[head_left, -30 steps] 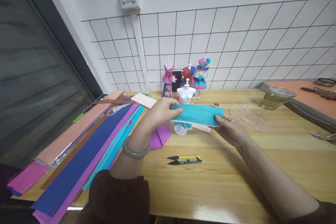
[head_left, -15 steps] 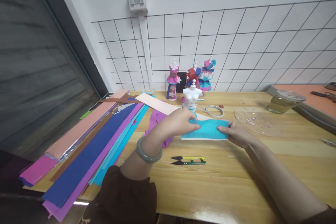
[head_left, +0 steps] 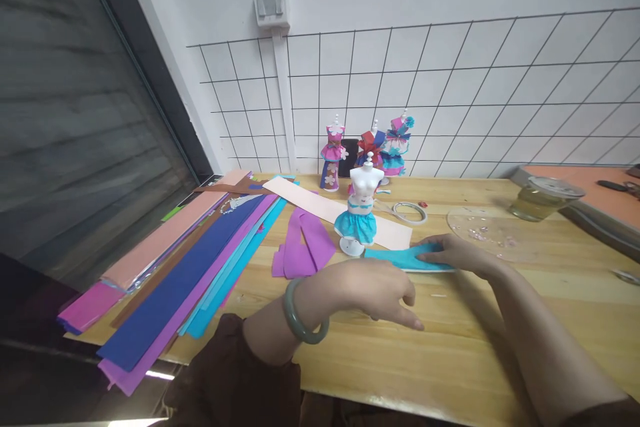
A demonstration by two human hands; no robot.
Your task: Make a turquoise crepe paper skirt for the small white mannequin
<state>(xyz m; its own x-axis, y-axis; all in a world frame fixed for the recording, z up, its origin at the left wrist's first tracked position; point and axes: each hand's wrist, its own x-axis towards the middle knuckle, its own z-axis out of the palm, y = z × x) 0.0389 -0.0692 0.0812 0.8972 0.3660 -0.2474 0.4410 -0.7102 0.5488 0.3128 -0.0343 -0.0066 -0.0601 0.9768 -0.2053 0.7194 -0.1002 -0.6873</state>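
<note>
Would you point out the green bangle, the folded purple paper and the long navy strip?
Green bangle (head_left: 290, 310), head view: outer band.
Folded purple paper (head_left: 294, 257), head view: left part.
Long navy strip (head_left: 183, 280), head view: middle.

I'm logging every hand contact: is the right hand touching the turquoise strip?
Touching. The head view shows the right hand with its thumb over one end of the turquoise strip, no gap between.

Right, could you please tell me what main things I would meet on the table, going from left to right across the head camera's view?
Navy paper strip → folded purple paper → front mannequin with blue skirt → tape roll → container of yellowish liquid → black handle.
</note>
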